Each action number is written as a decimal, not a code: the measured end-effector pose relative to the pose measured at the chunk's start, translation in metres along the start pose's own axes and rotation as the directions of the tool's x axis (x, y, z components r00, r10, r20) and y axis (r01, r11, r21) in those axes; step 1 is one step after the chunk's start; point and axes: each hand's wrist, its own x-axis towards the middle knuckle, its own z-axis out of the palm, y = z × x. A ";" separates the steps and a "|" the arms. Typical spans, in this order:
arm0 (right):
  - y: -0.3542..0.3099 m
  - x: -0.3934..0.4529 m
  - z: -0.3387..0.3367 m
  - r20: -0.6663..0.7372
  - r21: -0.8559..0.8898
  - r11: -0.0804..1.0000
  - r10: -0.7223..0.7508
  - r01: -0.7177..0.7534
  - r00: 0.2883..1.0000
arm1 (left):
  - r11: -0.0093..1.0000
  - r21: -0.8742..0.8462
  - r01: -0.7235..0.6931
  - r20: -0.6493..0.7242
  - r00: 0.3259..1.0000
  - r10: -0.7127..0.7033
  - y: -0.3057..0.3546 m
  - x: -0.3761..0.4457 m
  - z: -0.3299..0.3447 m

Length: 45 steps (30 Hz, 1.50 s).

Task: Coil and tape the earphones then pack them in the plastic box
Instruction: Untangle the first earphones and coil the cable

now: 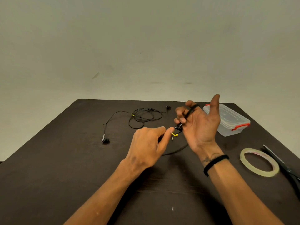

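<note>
My right hand (pixel 201 127) is raised palm up with the thumb pointing up. A black earphone cable (pixel 191 111) is wound around its curled fingers. An earbud and a yellow tag (pixel 175 135) hang just below those fingers. My left hand (pixel 146 148) pinches this cable near the tag between thumb and forefinger. A slack length of it (pixel 177 151) trails on the table between my wrists. A second pair of black earphones (pixel 142 116) lies loose and tangled further back. The clear plastic box (pixel 227 120) with red latches stands closed behind my right hand.
A roll of clear tape (pixel 259 163) lies flat at the right, with black scissors (pixel 282 163) beside it near the table's right edge. The dark brown table (pixel 65 159) ends at a plain wall behind.
</note>
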 end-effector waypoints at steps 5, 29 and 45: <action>0.012 -0.001 0.001 0.037 -0.404 0.914 0.049 -0.030 0.998 | 0.998 -0.001 -0.063 -0.173 0.983 0.062 -0.001 0.007 -0.014; 0.023 -0.025 0.032 0.524 -0.447 0.751 0.660 -0.486 0.538 | 0.968 -0.203 0.147 -0.314 0.927 -0.207 -0.028 0.019 -0.034; 0.007 -0.017 0.026 0.516 0.204 0.868 0.299 -0.454 0.803 | 0.928 -0.250 0.277 0.012 0.959 -0.283 -0.022 0.002 0.006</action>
